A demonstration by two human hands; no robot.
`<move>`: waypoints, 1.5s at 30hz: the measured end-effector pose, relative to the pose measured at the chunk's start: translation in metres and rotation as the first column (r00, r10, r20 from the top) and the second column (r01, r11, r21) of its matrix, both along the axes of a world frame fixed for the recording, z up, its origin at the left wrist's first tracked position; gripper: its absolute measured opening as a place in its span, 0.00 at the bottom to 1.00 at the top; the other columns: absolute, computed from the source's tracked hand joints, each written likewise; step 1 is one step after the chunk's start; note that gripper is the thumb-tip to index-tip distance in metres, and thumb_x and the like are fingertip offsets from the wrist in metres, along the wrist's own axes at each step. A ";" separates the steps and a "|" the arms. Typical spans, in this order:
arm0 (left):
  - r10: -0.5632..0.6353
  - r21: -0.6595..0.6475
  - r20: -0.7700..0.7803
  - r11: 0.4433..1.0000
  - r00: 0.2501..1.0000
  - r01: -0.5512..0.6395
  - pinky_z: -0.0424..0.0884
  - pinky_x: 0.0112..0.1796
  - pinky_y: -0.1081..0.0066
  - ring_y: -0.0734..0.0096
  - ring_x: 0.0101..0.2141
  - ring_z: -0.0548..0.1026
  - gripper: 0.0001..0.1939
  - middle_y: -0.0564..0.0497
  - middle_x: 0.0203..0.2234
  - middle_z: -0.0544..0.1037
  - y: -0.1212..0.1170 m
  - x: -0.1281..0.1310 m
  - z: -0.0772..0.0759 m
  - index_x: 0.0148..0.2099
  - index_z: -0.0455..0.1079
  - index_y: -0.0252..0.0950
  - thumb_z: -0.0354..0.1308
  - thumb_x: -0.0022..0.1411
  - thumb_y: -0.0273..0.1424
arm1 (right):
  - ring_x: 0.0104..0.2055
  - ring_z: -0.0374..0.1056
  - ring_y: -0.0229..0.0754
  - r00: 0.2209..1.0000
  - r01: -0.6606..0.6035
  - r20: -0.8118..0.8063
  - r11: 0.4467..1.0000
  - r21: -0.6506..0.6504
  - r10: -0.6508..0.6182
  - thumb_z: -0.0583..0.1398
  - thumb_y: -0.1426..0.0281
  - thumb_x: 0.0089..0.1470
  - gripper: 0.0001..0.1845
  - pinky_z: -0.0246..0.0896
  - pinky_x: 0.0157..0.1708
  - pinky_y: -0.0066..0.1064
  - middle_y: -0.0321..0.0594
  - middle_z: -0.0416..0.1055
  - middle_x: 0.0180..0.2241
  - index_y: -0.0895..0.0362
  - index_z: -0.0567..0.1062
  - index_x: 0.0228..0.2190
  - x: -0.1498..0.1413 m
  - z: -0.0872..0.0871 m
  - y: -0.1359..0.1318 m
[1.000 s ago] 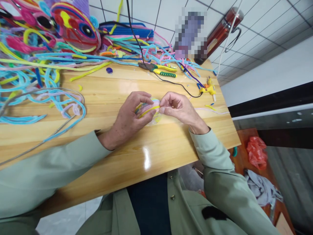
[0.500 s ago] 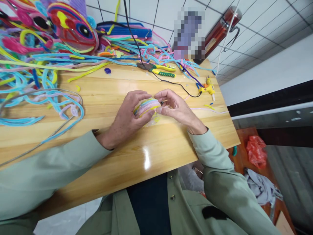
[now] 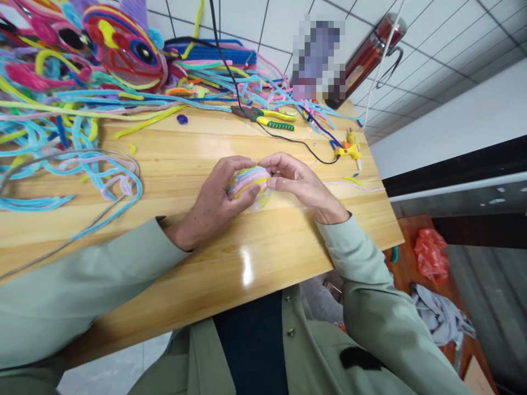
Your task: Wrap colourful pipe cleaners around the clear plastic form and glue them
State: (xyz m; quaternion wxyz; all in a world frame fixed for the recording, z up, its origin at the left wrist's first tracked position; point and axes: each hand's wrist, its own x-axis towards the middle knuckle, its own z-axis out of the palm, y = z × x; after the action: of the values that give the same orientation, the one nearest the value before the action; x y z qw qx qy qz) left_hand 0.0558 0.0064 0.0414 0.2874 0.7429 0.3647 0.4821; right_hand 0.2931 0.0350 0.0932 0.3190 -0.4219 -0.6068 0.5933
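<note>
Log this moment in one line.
left hand: holds striped piece | right hand: at its edge | pliers, glue gun: on table

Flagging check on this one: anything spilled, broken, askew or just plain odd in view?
No spill or breakage shows. Blue fuzzy strips lie tangled on the left of the table, looking untidy. Oddest is a pixelated patch by the red flask, hiding whatever is there. The striped piece is partly covered by fingers.

Striped rounded piece point(image 3: 249, 181): yellow, pink and light-blue bands, curved side by side; lower edge translucent. Lies at the wooden table point(image 3: 197, 192), between left hand point(image 3: 220, 192) and right hand point(image 3: 298, 181), partly hidden by fingers.
</note>
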 end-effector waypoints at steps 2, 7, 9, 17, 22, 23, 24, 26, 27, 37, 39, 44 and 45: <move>0.006 0.005 0.006 1.000 1.000 -0.006 0.78 0.62 0.53 0.56 0.59 0.79 0.19 0.45 0.57 0.80 -0.001 0.000 0.000 0.64 0.71 0.44 0.61 0.79 0.47 | 0.51 0.75 0.44 1.000 -0.005 -0.009 1.000 0.003 0.005 0.77 0.58 0.52 0.23 0.71 0.56 0.38 0.36 0.80 0.46 0.50 0.81 0.47 0.000 0.000 0.000; 0.013 -0.023 -0.016 1.000 1.000 -0.014 0.78 0.63 0.51 0.55 0.59 0.79 0.20 0.44 0.58 0.80 -0.001 0.000 0.001 0.64 0.70 0.43 0.61 0.79 0.48 | 0.48 0.74 0.43 1.000 0.008 0.010 0.999 0.038 -0.009 0.78 0.58 0.50 0.23 0.71 0.53 0.37 0.36 0.79 0.45 0.50 0.82 0.46 0.000 0.000 0.001; 0.019 -0.032 -0.027 0.999 0.999 -0.020 0.78 0.63 0.51 0.55 0.59 0.79 0.21 0.44 0.58 0.80 -0.001 0.000 0.001 0.64 0.70 0.43 0.61 0.79 0.49 | 0.48 0.74 0.43 0.999 0.017 0.029 0.998 0.060 -0.019 0.77 0.58 0.51 0.23 0.71 0.52 0.37 0.36 0.79 0.44 0.51 0.82 0.46 0.000 0.001 0.000; 0.020 -0.025 -0.008 0.999 1.000 -0.020 0.77 0.63 0.53 0.55 0.59 0.79 0.21 0.45 0.57 0.79 0.000 0.001 0.000 0.63 0.71 0.43 0.61 0.79 0.50 | 0.50 0.75 0.45 0.998 0.039 0.044 0.995 0.089 -0.043 0.78 0.55 0.53 0.22 0.75 0.51 0.35 0.37 0.79 0.45 0.49 0.83 0.46 -0.001 0.001 -0.002; 0.008 -0.051 -0.007 0.999 1.000 -0.009 0.78 0.63 0.53 0.55 0.59 0.79 0.21 0.45 0.58 0.80 -0.002 0.000 0.005 0.63 0.71 0.44 0.60 0.79 0.51 | 0.48 0.75 0.44 0.996 0.037 0.075 0.994 0.101 -0.044 0.78 0.49 0.53 0.27 0.74 0.48 0.36 0.37 0.79 0.45 0.48 0.83 0.48 -0.001 -0.002 -0.003; 0.003 -0.074 -0.012 0.997 1.000 -0.004 0.78 0.63 0.52 0.55 0.60 0.79 0.22 0.44 0.58 0.80 -0.002 -0.001 0.006 0.63 0.71 0.44 0.60 0.79 0.52 | 0.48 0.75 0.45 0.996 0.037 0.081 0.995 0.095 -0.045 0.78 0.48 0.53 0.28 0.74 0.48 0.36 0.37 0.79 0.46 0.48 0.83 0.48 -0.001 -0.003 -0.003; -0.006 -0.101 -0.012 0.995 1.000 0.005 0.78 0.63 0.52 0.55 0.60 0.79 0.22 0.44 0.59 0.80 -0.003 -0.001 0.008 0.63 0.71 0.43 0.59 0.80 0.52 | 0.48 0.75 0.45 0.995 0.039 0.083 0.995 0.088 -0.046 0.78 0.47 0.52 0.28 0.74 0.48 0.36 0.37 0.79 0.46 0.48 0.83 0.48 -0.002 -0.003 -0.003; -0.035 -0.150 0.003 0.988 0.999 0.035 0.79 0.63 0.52 0.55 0.59 0.79 0.22 0.44 0.59 0.81 -0.004 -0.002 0.011 0.64 0.71 0.44 0.55 0.82 0.53 | 0.48 0.74 0.46 0.996 0.039 0.075 0.996 0.076 -0.044 0.78 0.46 0.52 0.29 0.74 0.48 0.37 0.37 0.79 0.46 0.48 0.82 0.47 -0.002 -0.003 -0.003; -0.048 -0.169 0.012 0.984 0.999 0.049 0.79 0.63 0.52 0.55 0.59 0.79 0.23 0.44 0.59 0.81 -0.004 -0.002 0.012 0.64 0.71 0.44 0.52 0.83 0.53 | 0.49 0.74 0.46 0.997 0.037 0.068 0.997 0.072 -0.042 0.78 0.46 0.52 0.29 0.74 0.47 0.36 0.37 0.79 0.46 0.48 0.82 0.47 -0.002 -0.004 -0.004; -0.055 -0.207 0.028 0.977 0.998 0.059 0.79 0.64 0.50 0.54 0.61 0.79 0.23 0.45 0.60 0.81 -0.005 -0.003 0.014 0.64 0.72 0.46 0.49 0.84 0.55 | 0.49 0.72 0.45 0.998 0.032 0.042 0.994 0.105 -0.036 0.77 0.46 0.53 0.29 0.69 0.46 0.34 0.38 0.79 0.47 0.50 0.82 0.47 -0.002 -0.005 -0.003; -0.061 -0.200 0.029 0.978 0.998 0.065 0.78 0.65 0.51 0.54 0.61 0.79 0.23 0.45 0.60 0.81 -0.005 -0.003 0.014 0.64 0.72 0.46 0.49 0.84 0.54 | 0.49 0.72 0.44 0.998 0.033 0.041 0.994 0.103 -0.038 0.77 0.46 0.53 0.29 0.69 0.46 0.34 0.38 0.79 0.47 0.50 0.82 0.47 -0.003 -0.004 -0.004; -0.071 -0.167 0.018 0.983 0.997 0.073 0.78 0.64 0.49 0.53 0.60 0.78 0.22 0.44 0.59 0.81 -0.005 -0.003 0.014 0.64 0.71 0.45 0.49 0.84 0.52 | 0.49 0.73 0.45 0.998 0.033 0.046 0.995 0.098 -0.038 0.77 0.46 0.53 0.28 0.70 0.47 0.35 0.37 0.79 0.46 0.50 0.81 0.46 -0.003 -0.005 -0.004; -0.068 -0.158 0.016 0.985 0.998 0.070 0.79 0.63 0.50 0.53 0.60 0.79 0.22 0.44 0.59 0.81 -0.005 -0.003 0.014 0.64 0.71 0.44 0.50 0.84 0.52 | 0.49 0.73 0.45 0.998 0.031 0.042 0.995 0.099 -0.036 0.77 0.47 0.53 0.28 0.70 0.47 0.35 0.37 0.79 0.46 0.50 0.81 0.47 -0.003 -0.005 -0.004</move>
State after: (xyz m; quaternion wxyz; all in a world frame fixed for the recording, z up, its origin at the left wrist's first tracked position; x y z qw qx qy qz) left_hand 0.0526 0.0013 0.0555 0.3641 0.7274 0.3744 0.4452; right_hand 0.2898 0.0314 0.0883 0.3361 -0.4285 -0.6350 0.5478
